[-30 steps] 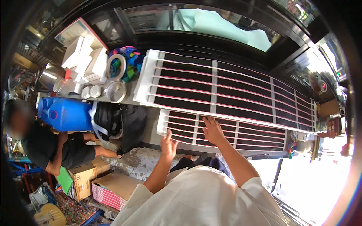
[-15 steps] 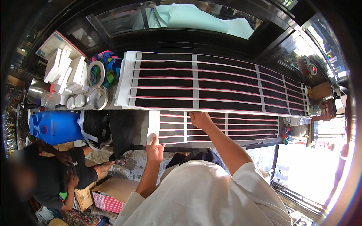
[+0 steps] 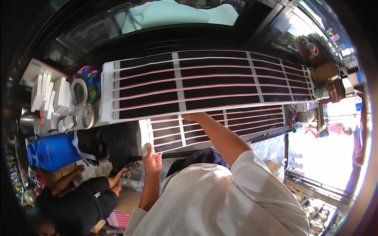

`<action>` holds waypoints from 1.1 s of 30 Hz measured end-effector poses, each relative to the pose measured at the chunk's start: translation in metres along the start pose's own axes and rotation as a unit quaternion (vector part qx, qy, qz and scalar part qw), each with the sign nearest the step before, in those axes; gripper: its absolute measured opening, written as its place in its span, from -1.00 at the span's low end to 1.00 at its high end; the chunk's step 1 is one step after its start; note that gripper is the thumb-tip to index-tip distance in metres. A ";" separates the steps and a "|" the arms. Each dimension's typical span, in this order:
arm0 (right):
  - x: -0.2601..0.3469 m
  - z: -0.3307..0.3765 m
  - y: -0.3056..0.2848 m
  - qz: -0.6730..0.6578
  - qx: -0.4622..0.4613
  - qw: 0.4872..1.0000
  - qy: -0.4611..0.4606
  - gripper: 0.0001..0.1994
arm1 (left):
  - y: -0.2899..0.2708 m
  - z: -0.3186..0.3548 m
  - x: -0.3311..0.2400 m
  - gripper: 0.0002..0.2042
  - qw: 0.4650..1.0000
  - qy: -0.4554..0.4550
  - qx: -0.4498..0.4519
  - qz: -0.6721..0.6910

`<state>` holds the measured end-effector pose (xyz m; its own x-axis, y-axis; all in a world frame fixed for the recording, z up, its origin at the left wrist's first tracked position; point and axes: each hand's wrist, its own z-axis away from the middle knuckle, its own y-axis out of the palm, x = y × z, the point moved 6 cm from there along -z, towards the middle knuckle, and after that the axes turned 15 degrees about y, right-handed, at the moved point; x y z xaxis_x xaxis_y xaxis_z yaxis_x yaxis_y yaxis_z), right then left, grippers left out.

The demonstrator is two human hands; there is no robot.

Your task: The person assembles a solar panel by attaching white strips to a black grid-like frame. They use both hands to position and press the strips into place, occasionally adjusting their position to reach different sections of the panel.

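A long sheet (image 3: 163, 137) with black panels and thin white-and-pink lines lies on the lower surface in front of me. My left hand (image 3: 152, 160) pinches its near left corner, thumb on top. My right hand (image 3: 195, 116) reaches across this sheet to the near edge of the upper stack. Its fingers are mostly hidden at that edge, so their grip does not show. The upper stack of similar sheets (image 3: 216, 74) spreads across the raised counter, its near edge overhanging the lower sheet.
Left on the counter are white boxes (image 3: 60, 94), tape rolls (image 3: 84, 117) and colourful straps (image 3: 93, 76). Below them stand a blue jerrycan (image 3: 59, 151) and a black bag (image 3: 88, 143). A person in black (image 3: 84, 200) sits at lower left, near a cardboard box (image 3: 128, 201).
The view has shifted and tilted. My right hand has moved farther in at the upper stack's edge, while my left still pinches the corner. The person at left has leaned and moved an arm.
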<state>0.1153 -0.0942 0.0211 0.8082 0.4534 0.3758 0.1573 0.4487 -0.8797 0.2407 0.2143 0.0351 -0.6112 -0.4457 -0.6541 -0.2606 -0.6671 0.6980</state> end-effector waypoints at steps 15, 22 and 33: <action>0.009 0.041 0.023 -0.016 -0.065 0.998 0.001 -0.57 | -0.091 -0.034 -0.001 -0.38 0.961 0.021 -0.099 -0.259; -0.027 0.192 -0.004 -0.166 -0.138 0.976 -0.024 -0.46 | -0.015 -0.038 -0.028 -0.48 0.549 0.384 0.180 -0.720; -0.126 0.311 -0.001 -0.236 -0.214 0.932 0.176 -0.60 | 0.121 -0.060 0.115 -0.41 0.367 0.263 0.527 -0.720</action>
<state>-0.1628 0.0882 0.0651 0.7158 -0.0303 0.6976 0.6931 0.1525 -0.7045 0.1834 0.0466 0.0266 0.8841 -0.3222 -0.3384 -0.3444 0.0401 -0.9380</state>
